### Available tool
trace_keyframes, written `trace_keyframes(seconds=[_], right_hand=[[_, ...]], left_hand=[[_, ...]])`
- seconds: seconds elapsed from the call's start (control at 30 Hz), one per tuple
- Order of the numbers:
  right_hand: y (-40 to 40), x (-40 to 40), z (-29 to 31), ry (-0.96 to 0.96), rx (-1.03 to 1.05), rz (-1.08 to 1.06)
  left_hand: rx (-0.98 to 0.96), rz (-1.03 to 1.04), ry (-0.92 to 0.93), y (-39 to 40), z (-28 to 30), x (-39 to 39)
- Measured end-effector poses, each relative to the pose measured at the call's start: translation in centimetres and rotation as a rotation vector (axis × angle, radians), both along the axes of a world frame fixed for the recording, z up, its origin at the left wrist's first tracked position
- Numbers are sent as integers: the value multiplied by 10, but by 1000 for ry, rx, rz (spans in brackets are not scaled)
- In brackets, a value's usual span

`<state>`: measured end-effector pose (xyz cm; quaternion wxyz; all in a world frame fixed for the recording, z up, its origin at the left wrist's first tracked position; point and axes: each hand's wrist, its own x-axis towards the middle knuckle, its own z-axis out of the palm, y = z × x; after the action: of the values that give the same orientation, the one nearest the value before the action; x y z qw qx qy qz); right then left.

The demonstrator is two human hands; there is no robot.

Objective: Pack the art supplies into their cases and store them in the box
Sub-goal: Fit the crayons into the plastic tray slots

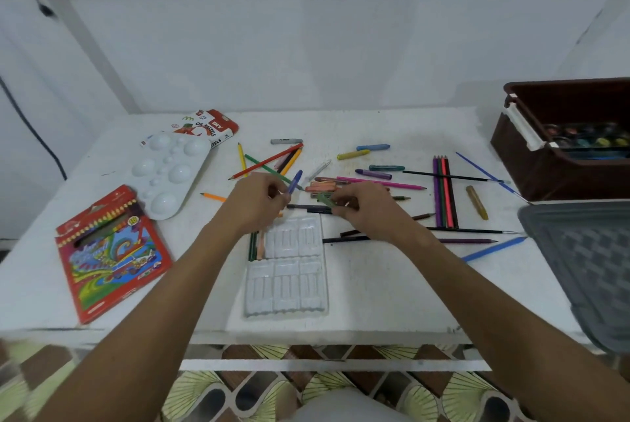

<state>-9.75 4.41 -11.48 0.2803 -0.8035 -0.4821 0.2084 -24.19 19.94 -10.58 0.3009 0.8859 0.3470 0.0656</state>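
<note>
While your left hand (259, 201) pinched a blue oil pastel (295, 181) and your right hand (362, 204) gripped a green one (324, 200), both hovered just beyond the clear pastel tray (285, 288), which held only a few sticks at its far left. With both hands full, you risked dropping a pastel into the loose pencils (269, 162) on the tabletop (392, 288), or seating it crookedly across two slots. You also risked overlooking the brown box (531, 166), which sat well apart at the right.

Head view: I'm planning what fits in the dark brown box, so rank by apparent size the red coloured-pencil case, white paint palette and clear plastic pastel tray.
1. Red coloured-pencil case, largest.
2-3. White paint palette and clear plastic pastel tray look alike; the tray lies nearer the camera, so unranked.
</note>
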Motion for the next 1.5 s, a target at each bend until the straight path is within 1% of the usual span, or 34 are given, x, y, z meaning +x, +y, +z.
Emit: trace_keyframes(seconds=[0.1,0.27,0.33,0.43,0.53,0.77,0.9,1.0,1.1,1.3,1.5], right_hand=[[12,-15,6,-31,5,93],[32,-38,3,-68,1,190],[36,-48,-1,-25,-32,176],[40,-62,-9,76,-96,98],[42,-74,-15,111,-106,32],[47,-83,-16,194,-137,-80],[48,-85,-17,169,-117,-91],[48,-86,-19,120,-89,-69],[47,-84,-21,109,-88,-1],[44,-79,-22,91,-105,46],[40,-79,-25,49,-72,108]], left_hand=[[-141,103,-48,2,3,-23],[-255,177,-29,2,-1,-58],[-284,196,5,-1,-5,-68],[-321,195,30,-9,-8,-76],[-349,185,27,-15,-13,-76],[-274,165,61,-21,-16,-69],[-212,148,64,-22,-17,-66],[-176,146,70,-22,-19,-65],[-134,135,79,-23,-20,-65],[-119,99,66,-21,-21,-65],[-99,41,75,-15,-20,-70]])
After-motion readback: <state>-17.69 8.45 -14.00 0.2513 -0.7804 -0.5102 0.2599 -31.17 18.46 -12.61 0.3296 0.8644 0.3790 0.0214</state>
